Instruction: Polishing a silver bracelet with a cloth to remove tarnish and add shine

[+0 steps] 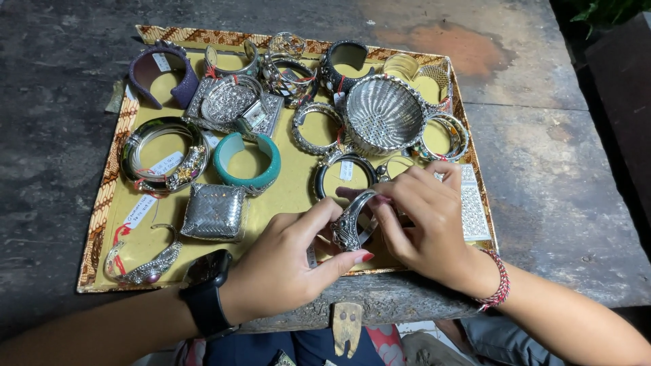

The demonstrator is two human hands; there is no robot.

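Note:
Both hands hold one ornate silver cuff bracelet (348,225) over the near edge of a yellow-lined tray (288,193). My left hand (291,261), with a black watch on its wrist, pinches the cuff from the left with thumb and fingers. My right hand (427,220), with a red braided wristband, grips the cuff from the right. Just beyond the fingers lies a black bangle (342,177). A teal cuff (247,163) and a square silver woven box (215,211) lie to the left.
The tray holds several more bangles, a round silver woven basket (383,114), a purple cuff (163,74) and a flat silver rectangular piece (473,203). It rests on a dark worn wooden table (556,156) with a metal latch (347,325) at the near edge.

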